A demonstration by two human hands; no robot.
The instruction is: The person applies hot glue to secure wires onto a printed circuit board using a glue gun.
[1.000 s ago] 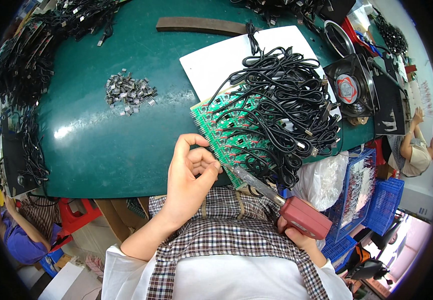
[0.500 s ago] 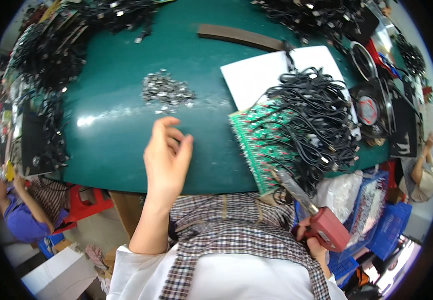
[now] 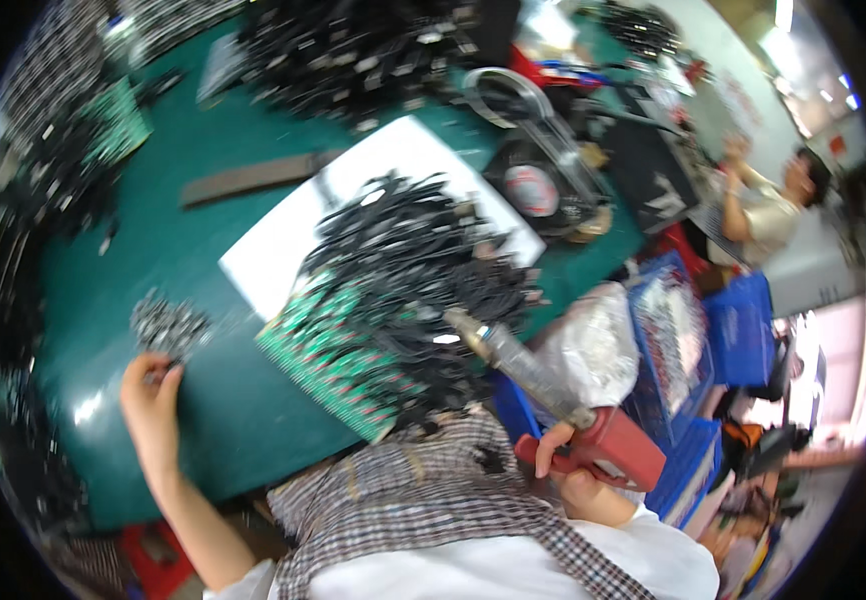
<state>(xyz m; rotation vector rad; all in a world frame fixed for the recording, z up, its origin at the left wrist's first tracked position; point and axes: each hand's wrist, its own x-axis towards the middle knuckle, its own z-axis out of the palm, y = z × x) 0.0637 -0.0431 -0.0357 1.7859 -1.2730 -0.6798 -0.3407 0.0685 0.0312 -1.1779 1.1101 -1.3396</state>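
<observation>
Head view, heavily blurred and tilted, rim black, fine detail lost across the bench. Big green table (image 3: pixel 203 420) filling the left and centre, edges bent by the lens. White sheet (image 3: pixel 283 240) lying across its middle, half buried under a black cable heap (image 3: pixel 413 260). Green circuit panel (image 3: pixel 338 360) poking out from beneath that heap, near the table's front edge; its far end hidden by the cables. Blue bins (image 3: pixel 713 340) off to the right, a clear plastic bag (image 3: pixel 593 345) bunched just in front of them. Another person (image 3: pixel 773 200) at far right, arms raised, too smeared to read further. Down low on the right, right hand (image 3: pixel 578 470) wrapped tight around the red grip of a soldering gun (image 3: pixel 553 390), barrel angled up toward the cable heap, tip just at its edge. Over on the left, left hand (image 3: pixel 153 410) stretched onto the table, fingertips touching a small pile of metal parts (image 3: pixel 168 325); whether anything is pinched cannot be told, too soft. Dark flat bar (image 3: pixel 253 178) lying beyond, well apart from both hands.
</observation>
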